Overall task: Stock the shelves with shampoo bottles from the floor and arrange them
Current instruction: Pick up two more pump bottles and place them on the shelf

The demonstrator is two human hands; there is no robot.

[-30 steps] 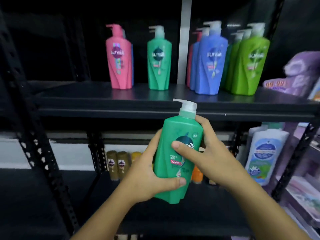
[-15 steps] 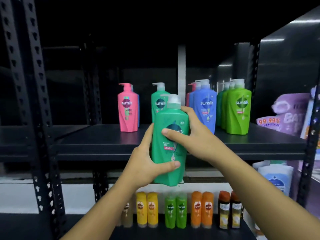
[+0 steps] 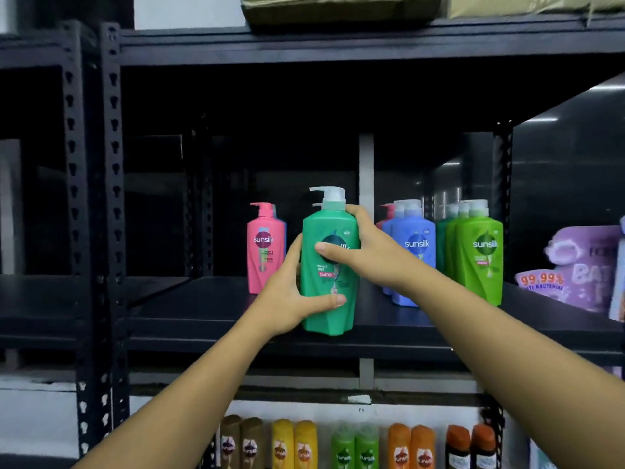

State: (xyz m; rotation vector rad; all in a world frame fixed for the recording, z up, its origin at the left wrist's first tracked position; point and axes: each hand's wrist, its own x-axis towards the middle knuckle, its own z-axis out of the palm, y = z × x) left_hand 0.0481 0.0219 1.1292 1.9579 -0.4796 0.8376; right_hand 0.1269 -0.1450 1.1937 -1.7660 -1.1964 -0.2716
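A teal green pump shampoo bottle (image 3: 324, 286) stands upright near the front of the black shelf (image 3: 203, 316). My left hand (image 3: 291, 296) grips its lower left side, thumb across the front. My right hand (image 3: 368, 252) holds its upper right shoulder, thumb over the logo. Behind it another teal bottle is almost fully hidden; only a second pump nozzle shows. A pink bottle (image 3: 265, 248) stands to the left. Blue bottles (image 3: 416, 252) and bright green bottles (image 3: 480, 255) stand in rows to the right.
Purple refill pouches (image 3: 575, 265) lie at the shelf's right end. A lower shelf holds small brown, yellow, green and orange bottles (image 3: 355, 448). Black perforated uprights (image 3: 111, 198) stand at left. Cardboard boxes (image 3: 338, 8) sit on the top shelf.
Both hands have lifted the teal bottle from below shelf level up and forward onto the shelf, in front of the other teal bottle. The view has tilted upward.
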